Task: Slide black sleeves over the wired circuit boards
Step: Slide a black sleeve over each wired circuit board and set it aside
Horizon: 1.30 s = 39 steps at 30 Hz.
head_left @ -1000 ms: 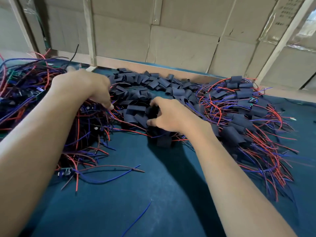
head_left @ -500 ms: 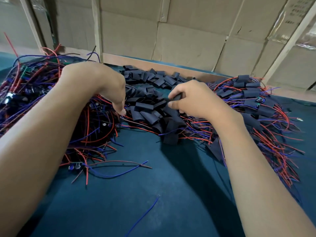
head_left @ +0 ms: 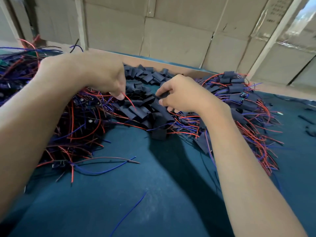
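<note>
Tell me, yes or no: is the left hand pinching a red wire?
Yes. The left hand pinches a red wire whose end hangs below its fingertips over the black sleeves.

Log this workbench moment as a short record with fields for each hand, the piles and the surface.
left hand: pinches a red wire
right hand: pinches a black sleeve
middle pile: loose sleeves
left pile: unsleeved wired boards
right pile: sleeved boards
surface: dark teal mat
stray: one blue wire near the front
</note>
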Motion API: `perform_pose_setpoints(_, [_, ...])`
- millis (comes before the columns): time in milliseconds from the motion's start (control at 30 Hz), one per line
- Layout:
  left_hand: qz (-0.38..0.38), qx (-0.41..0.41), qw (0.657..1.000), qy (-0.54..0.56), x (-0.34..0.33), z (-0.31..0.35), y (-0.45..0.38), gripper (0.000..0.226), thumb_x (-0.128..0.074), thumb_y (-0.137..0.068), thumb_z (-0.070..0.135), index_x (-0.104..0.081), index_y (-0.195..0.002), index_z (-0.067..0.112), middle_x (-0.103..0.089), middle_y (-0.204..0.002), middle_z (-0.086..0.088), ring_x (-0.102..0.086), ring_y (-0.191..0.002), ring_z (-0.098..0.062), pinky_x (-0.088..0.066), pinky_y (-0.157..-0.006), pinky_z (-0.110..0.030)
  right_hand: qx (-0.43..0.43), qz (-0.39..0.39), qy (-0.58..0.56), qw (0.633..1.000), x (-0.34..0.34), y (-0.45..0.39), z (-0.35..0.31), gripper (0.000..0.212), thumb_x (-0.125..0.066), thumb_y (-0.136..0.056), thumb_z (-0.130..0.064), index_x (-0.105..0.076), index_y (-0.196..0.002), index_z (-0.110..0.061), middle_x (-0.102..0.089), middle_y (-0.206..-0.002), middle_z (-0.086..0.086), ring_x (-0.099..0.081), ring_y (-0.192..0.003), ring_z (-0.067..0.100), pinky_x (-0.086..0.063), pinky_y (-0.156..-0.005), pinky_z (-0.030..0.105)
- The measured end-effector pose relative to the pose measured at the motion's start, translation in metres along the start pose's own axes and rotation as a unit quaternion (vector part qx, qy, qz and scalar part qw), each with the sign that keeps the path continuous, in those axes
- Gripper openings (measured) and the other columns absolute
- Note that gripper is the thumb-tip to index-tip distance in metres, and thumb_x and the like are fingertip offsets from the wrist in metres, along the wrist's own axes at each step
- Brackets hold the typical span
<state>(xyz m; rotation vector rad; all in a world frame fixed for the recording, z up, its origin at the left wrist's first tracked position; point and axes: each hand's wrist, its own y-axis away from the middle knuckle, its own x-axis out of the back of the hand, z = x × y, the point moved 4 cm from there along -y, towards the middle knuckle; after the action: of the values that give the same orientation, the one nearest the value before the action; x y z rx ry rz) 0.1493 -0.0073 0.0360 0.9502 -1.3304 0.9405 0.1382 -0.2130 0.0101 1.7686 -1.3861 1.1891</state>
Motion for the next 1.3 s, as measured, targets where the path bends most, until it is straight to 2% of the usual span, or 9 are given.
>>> perform_pose_setpoints(133, [0.074,-0.069,0.985,0.141,0.009,0.019,0.002,0.005,-0.076,-0.084,0.046,-0.078,-0.089,0.044,-0.069,-0.066,0.024,-0.063,-0.067,0.006,-0.047,-0.065,-0.022,-0.006,0.038,-0.099,0.994,0.005,0.001,0.002,0.047,-0.052,-0.088,-0.001,-0.065,-0.113,-0.038,-0.074,-0.084,0.002,-0.075,-0.062,0.016,-0.064,-0.06,0.036])
perform_pose_setpoints(233, [0.07,-0.106,0.963,0.237,0.008,0.034,0.004,0.012,-0.073,-0.088,0.04,-0.08,-0.095,0.032,-0.072,-0.068,0.015,-0.068,-0.061,-0.001,-0.052,-0.062,-0.02,-0.022,0.041,-0.193,0.98,0.01,0.006,0.008,0.041,-0.045,-0.09,0.007,-0.067,-0.113,-0.018,-0.071,-0.078,0.01,-0.074,-0.067,0.024,-0.064,-0.068,0.046])
perform_pose_setpoints(467, [0.12,-0.168,0.904,0.375,0.011,0.051,0.008,0.019,-0.069,-0.094,0.024,-0.078,-0.109,0.03,-0.069,-0.07,-0.004,-0.053,-0.052,-0.007,-0.047,-0.057,-0.023,-0.039,-0.067,-0.373,0.925,0.03,0.024,0.021,0.038,-0.04,-0.098,0.012,-0.067,-0.117,-0.007,-0.063,-0.089,0.014,-0.066,-0.062,0.025,-0.061,-0.062,0.037])
perform_pose_setpoints(667, [0.162,-0.146,0.892,0.396,0.013,0.05,0.008,0.02,-0.072,-0.09,0.043,-0.08,-0.096,0.026,-0.072,-0.095,-0.022,-0.05,-0.074,-0.018,-0.045,-0.074,-0.038,0.025,-0.013,-0.315,0.949,0.051,0.032,0.028,0.041,-0.077,-0.081,0.003,-0.071,-0.119,-0.012,-0.067,-0.083,0.006,-0.053,-0.054,0.014,-0.052,-0.055,0.026])
perform_pose_setpoints(800, [0.182,-0.123,0.871,0.44,0.011,0.048,0.006,0.022,-0.075,-0.087,0.045,-0.079,-0.088,0.024,-0.065,-0.073,-0.02,-0.04,-0.062,-0.021,-0.034,-0.063,-0.035,0.012,0.044,-0.212,0.976,0.055,0.028,0.025,0.042,-0.073,-0.084,0.005,-0.07,-0.118,-0.019,-0.071,-0.086,0.011,-0.057,-0.053,0.012,-0.054,-0.054,0.025])
perform_pose_setpoints(900, [0.181,-0.111,0.865,0.454,0.009,0.047,0.003,0.022,-0.074,-0.088,0.044,-0.079,-0.085,0.023,-0.052,-0.057,0.001,-0.035,-0.06,-0.023,-0.031,-0.061,-0.035,-0.014,0.004,-0.184,0.983,0.046,0.025,0.018,0.054,-0.066,-0.087,0.004,-0.058,-0.136,-0.016,-0.077,-0.097,0.008,-0.063,-0.062,0.014,-0.06,-0.067,0.035])
perform_pose_setpoints(1000, [0.187,-0.115,0.859,0.463,0.008,0.05,0.004,0.02,-0.073,-0.089,0.041,-0.079,-0.086,0.022,-0.055,-0.055,0.002,-0.036,-0.06,-0.022,-0.03,-0.06,-0.032,-0.011,-0.043,-0.178,0.983,0.037,0.025,0.01,0.055,-0.057,-0.092,0.006,-0.051,-0.143,-0.013,-0.078,-0.1,0.003,-0.069,-0.073,0.014,-0.061,-0.08,0.042])
perform_pose_setpoints(1100, [0.196,-0.127,0.866,0.442,0.008,0.054,0.007,0.016,-0.073,-0.09,0.037,-0.08,-0.087,0.024,-0.066,-0.075,-0.021,-0.037,-0.059,-0.018,-0.028,-0.056,-0.027,0.014,-0.049,-0.189,0.981,0.036,0.026,0.003,0.057,-0.055,-0.093,0.009,-0.054,-0.143,-0.017,-0.076,-0.11,0.004,-0.073,-0.083,0.016,-0.062,-0.085,0.043])
perform_pose_setpoints(1300, [0.203,-0.136,0.86,0.447,0.008,0.054,0.008,0.013,-0.073,-0.091,0.035,-0.079,-0.088,0.024,-0.07,-0.07,-0.002,-0.038,-0.056,-0.016,-0.029,-0.052,-0.026,0.063,-0.027,-0.183,0.981,0.042,0.03,0.001,0.046,-0.056,-0.099,0.004,-0.058,-0.137,-0.023,-0.064,-0.131,0.003,-0.074,-0.092,0.015,-0.062,-0.086,0.041])
